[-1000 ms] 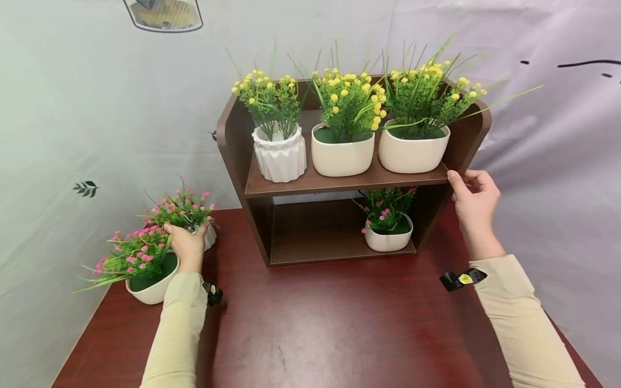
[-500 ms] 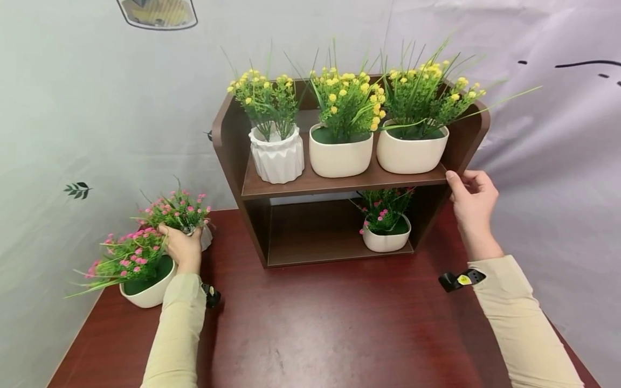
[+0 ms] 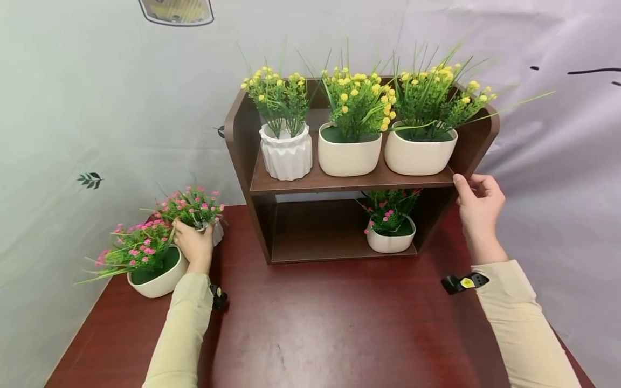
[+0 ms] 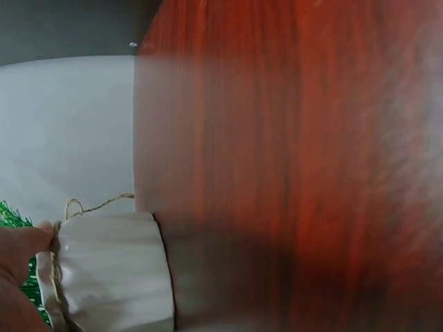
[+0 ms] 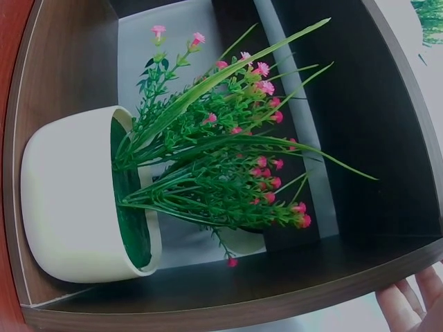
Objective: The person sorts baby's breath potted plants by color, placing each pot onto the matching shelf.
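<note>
At the left, my left hand (image 3: pixel 194 247) grips the rim of a small white flowerpot (image 4: pixel 114 270) with pink flowers. Twine (image 4: pixel 55 277) is tied round this pot below the rim, and the thumb lies at it in the left wrist view. Most of the pot is hidden behind the hand in the head view. My right hand (image 3: pixel 481 210) holds the right side of a dark brown two-tier shelf (image 3: pixel 315 187), thumb at the front edge of the upper board. Inside the lower tier, at its right end, stands a cream oval pot (image 5: pixel 69 200) with pink flowers.
On the upper tier stand a white fluted pot (image 3: pixel 287 156) and two cream pots, the middle (image 3: pixel 349 156) and right (image 3: pixel 419 155), all with yellow flowers. Another cream pink-flowered pot (image 3: pixel 160 277) sits left of my left forearm on the red-brown table (image 3: pixel 339 318). A pale backdrop (image 3: pixel 145 108) rises behind.
The head view has shifted slightly, moving the scene right. Both hands keep their places, the left at the small white flowerpot and the right at the shelf.
</note>
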{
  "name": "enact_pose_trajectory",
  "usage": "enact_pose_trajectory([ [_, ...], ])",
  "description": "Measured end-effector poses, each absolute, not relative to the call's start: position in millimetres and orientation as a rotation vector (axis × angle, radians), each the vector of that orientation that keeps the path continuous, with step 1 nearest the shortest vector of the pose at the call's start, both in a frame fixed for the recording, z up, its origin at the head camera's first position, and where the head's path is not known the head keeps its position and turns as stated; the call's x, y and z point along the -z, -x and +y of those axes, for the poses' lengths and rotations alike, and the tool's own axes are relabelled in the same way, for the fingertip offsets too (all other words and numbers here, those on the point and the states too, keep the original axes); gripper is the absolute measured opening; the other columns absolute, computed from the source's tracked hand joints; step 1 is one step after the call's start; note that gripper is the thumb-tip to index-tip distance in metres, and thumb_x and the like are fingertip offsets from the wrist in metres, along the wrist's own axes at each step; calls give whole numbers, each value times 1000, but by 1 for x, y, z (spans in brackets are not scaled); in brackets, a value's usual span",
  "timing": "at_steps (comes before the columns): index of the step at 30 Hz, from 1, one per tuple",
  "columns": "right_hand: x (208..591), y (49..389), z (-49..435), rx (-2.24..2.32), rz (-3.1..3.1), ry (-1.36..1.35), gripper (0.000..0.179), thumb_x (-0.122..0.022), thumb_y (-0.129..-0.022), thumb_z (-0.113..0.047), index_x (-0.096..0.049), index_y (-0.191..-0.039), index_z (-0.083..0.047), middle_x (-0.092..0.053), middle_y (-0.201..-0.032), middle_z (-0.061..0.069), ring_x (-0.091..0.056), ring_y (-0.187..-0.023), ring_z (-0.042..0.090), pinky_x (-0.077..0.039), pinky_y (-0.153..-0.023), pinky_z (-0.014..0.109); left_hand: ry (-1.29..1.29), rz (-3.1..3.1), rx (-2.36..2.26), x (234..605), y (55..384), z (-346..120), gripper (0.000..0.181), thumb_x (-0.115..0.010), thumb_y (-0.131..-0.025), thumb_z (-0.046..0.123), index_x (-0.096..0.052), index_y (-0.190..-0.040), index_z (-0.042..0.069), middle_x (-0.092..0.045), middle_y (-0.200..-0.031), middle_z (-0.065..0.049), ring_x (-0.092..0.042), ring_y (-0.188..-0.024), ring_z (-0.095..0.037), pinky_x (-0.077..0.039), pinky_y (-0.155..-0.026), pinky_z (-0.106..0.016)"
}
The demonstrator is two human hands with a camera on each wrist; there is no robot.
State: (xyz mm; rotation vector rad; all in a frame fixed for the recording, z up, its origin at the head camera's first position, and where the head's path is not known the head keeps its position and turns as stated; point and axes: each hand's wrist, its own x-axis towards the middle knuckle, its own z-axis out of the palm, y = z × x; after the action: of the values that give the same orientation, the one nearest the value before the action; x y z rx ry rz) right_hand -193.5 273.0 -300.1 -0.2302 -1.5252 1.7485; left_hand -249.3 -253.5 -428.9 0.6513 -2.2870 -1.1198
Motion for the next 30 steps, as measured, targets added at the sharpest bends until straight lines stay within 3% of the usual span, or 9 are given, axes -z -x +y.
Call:
enact_pose_trajectory([
  [8, 302, 196, 275, -1745, -1525, 244, 23, -72, -80, -3, -60, -68, -19, -56, -59, -9, -48, -49, 2, -39, -45, 13, -630, -2192, 1216, 434, 241, -247, 79, -76, -77, 22, -29, -138, 3, -46, -128, -33, -39, -120, -49, -30, -104, -51],
  [14, 303, 197, 275, -1745, -1520, 239, 23, -72, -80, -3, -61, -68, -19, -57, -59, -9, -47, -48, 2, -38, -45, 13, -639, -2140, 1256, 436, 236, -245, 77, -81, -73, 24, -33, -129, 1, -48, -117, -34, -44, -113, -48, -34, -100, -50],
  [23, 304, 197, 276, -1760, -1496, 232, 22, -72, -80, -2, -62, -69, -19, -59, -59, -9, -47, -48, 3, -38, -44, 13, -616, -2008, 1348, 441, 233, -239, 84, -86, -67, 19, -31, -125, -3, -44, -122, -26, -48, -112, -40, -36, -99, -44],
  [30, 304, 197, 275, -1771, -1490, 242, 22, -72, -80, -2, -61, -69, -18, -59, -59, -8, -45, -45, 3, -37, -44, 13, -598, -1855, 1458, 446, 229, -235, 79, -90, -62, 21, -28, -110, 9, -54, -125, -17, -52, -103, -29, -39, -87, -35],
])
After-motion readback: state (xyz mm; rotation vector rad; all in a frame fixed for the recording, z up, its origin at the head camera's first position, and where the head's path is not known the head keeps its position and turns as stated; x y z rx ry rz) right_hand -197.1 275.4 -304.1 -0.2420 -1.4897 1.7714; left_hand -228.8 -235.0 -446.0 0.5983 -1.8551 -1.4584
